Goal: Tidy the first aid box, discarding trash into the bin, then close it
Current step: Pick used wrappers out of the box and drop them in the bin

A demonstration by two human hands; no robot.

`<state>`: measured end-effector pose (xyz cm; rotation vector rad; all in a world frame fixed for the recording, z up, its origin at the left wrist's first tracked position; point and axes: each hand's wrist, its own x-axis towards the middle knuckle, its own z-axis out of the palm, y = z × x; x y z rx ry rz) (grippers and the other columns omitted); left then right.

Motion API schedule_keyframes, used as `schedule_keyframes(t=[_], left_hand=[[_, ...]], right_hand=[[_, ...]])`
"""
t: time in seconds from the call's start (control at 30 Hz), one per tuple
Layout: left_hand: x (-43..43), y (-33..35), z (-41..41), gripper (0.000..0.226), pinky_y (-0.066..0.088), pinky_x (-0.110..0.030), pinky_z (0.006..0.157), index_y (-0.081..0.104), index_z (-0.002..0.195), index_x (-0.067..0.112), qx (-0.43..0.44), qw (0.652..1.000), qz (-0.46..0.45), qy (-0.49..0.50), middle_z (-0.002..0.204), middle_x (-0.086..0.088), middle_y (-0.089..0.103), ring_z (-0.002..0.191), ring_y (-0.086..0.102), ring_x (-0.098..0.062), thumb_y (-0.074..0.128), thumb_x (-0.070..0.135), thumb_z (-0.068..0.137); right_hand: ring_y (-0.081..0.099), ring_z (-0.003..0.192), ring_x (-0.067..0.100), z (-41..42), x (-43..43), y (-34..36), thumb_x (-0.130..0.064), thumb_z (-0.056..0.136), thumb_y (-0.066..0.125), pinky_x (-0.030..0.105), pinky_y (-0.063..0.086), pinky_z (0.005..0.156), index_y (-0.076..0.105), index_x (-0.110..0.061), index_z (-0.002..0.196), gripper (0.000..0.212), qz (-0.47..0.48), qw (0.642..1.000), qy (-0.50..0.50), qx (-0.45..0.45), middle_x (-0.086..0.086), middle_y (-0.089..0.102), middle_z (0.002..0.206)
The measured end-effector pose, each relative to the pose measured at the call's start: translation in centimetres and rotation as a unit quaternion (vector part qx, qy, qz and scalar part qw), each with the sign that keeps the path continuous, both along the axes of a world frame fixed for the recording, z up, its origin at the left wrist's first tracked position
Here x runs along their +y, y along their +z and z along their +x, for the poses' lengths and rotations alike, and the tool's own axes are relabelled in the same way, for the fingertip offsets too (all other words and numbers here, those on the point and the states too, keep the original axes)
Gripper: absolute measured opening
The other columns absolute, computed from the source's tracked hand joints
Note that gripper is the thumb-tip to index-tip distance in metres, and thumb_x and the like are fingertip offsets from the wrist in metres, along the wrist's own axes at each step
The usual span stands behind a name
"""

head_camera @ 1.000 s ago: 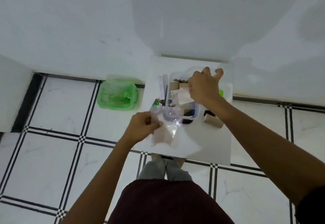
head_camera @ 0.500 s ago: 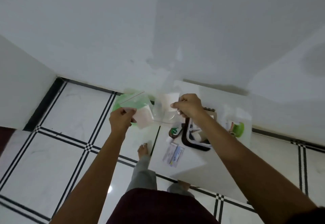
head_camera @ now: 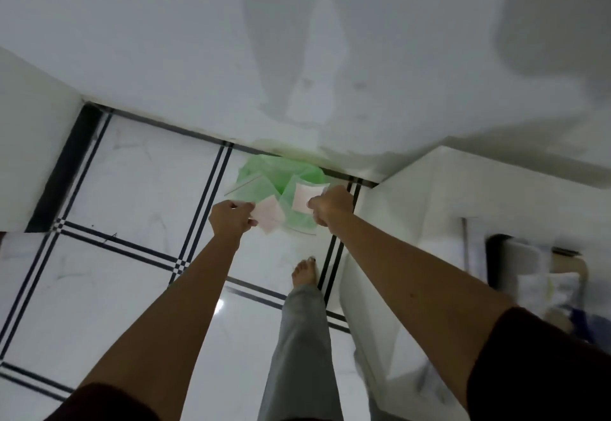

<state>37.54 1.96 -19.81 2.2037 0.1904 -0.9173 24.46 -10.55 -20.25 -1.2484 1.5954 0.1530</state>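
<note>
A green-lined bin (head_camera: 310, 172) stands on the floor against the wall. My left hand (head_camera: 231, 220) pinches a clear plastic pouch with a pale pink pad inside (head_camera: 269, 217), held over the bin's near edge. My right hand (head_camera: 330, 205) grips a second clear pouch holding a pale pad (head_camera: 302, 200), directly above the bin. The first aid box (head_camera: 535, 275) is a blurred shape at the right edge, on the white table (head_camera: 413, 209).
White floor tiles with black stripes (head_camera: 139, 189) spread left of the bin. A white wall (head_camera: 297, 57) rises behind it. My bare foot (head_camera: 305, 272) and grey trouser leg stand just short of the bin, beside the table's edge.
Both hands lifted the pouches off the table and swung left to above the bin. The view turned left, pushing the table and box to the right edge.
</note>
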Motion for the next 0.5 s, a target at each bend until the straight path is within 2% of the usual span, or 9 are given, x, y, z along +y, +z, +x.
schedule_keyframes(t=[0.13, 0.23, 0.3, 0.37, 0.4, 0.47, 0.5], left_hand=[[-1.9, -9.2, 4.1, 0.013, 0.055, -0.022, 0.044, 0.06, 0.072, 0.003, 0.029, 0.999, 0.026, -0.025, 0.07, -0.012, 0.062, 0.036, 0.061, -0.014, 0.07, 0.007, 0.078], [-3.1, -15.3, 5.7, 0.019, 0.061, -0.033, 0.06, 0.058, 0.066, 0.005, 0.043, 0.998, 0.032, -0.034, 0.065, -0.01, 0.061, 0.042, 0.063, -0.016, 0.072, 0.009, 0.078], [-3.3, -18.8, 6.6, 0.021, 0.06, -0.04, 0.073, 0.062, 0.065, 0.002, 0.057, 0.997, 0.039, -0.025, 0.067, -0.014, 0.066, 0.056, 0.069, -0.026, 0.075, 0.015, 0.074], [-3.1, -21.6, 7.2, 0.03, 0.059, -0.04, 0.079, 0.065, 0.069, -0.001, 0.072, 0.994, 0.063, -0.046, 0.074, -0.017, 0.071, 0.068, 0.072, -0.029, 0.076, 0.027, 0.071], [-2.8, -22.7, 7.4, 0.032, 0.059, -0.039, 0.079, 0.064, 0.071, 0.001, 0.081, 0.992, 0.072, -0.06, 0.077, -0.015, 0.07, 0.067, 0.072, -0.024, 0.073, 0.031, 0.073], [-2.5, -23.1, 7.2, 0.024, 0.061, -0.036, 0.074, 0.057, 0.072, 0.01, 0.091, 0.991, 0.075, -0.069, 0.078, -0.01, 0.064, 0.052, 0.066, -0.011, 0.067, 0.03, 0.081], [-2.2, -22.9, 6.9, 0.022, 0.061, -0.036, 0.074, 0.056, 0.07, 0.011, 0.088, 0.99, 0.086, -0.073, 0.079, -0.011, 0.063, 0.049, 0.065, -0.012, 0.066, 0.026, 0.083]], right_hand=[[0.07, 0.086, 0.032, 3.7, -0.3, -9.0, -0.005, 0.079, 0.067, 0.033, 0.058, 0.068, 0.062, 0.003, 0.099, 0.022, -0.016, 0.998, -0.034, 0.044, 0.016, 0.068, 0.095], [0.069, 0.09, 0.034, 6.1, -0.4, -15.5, -0.013, 0.081, 0.071, 0.039, 0.059, 0.076, 0.064, 0.005, 0.1, 0.027, -0.007, 0.998, -0.054, 0.035, 0.02, 0.07, 0.103], [0.069, 0.078, 0.033, 7.3, -0.4, -18.8, -0.015, 0.082, 0.072, 0.042, 0.06, 0.067, 0.063, 0.003, 0.096, 0.025, 0.047, 0.996, -0.074, 0.03, 0.02, 0.069, 0.099], [0.065, 0.07, 0.032, 7.9, -0.5, -20.8, -0.016, 0.085, 0.069, 0.039, 0.057, 0.055, 0.059, 0.001, 0.098, 0.023, 0.118, 0.988, -0.096, 0.023, 0.02, 0.065, 0.098], [0.065, 0.077, 0.033, 7.9, -0.4, -21.3, -0.015, 0.086, 0.066, 0.04, 0.057, 0.058, 0.059, 0.001, 0.105, 0.026, 0.132, 0.987, -0.092, 0.03, 0.02, 0.064, 0.103], [0.064, 0.098, 0.037, 7.7, -0.4, -22.1, -0.012, 0.088, 0.06, 0.036, 0.055, 0.074, 0.056, 0.003, 0.116, 0.033, 0.095, 0.993, -0.042, 0.054, 0.019, 0.062, 0.115], [0.063, 0.103, 0.036, 7.4, -0.2, -22.1, -0.012, 0.088, 0.058, 0.031, 0.051, 0.075, 0.055, 0.003, 0.118, 0.034, 0.07, 0.995, -0.007, 0.065, 0.019, 0.063, 0.117]])
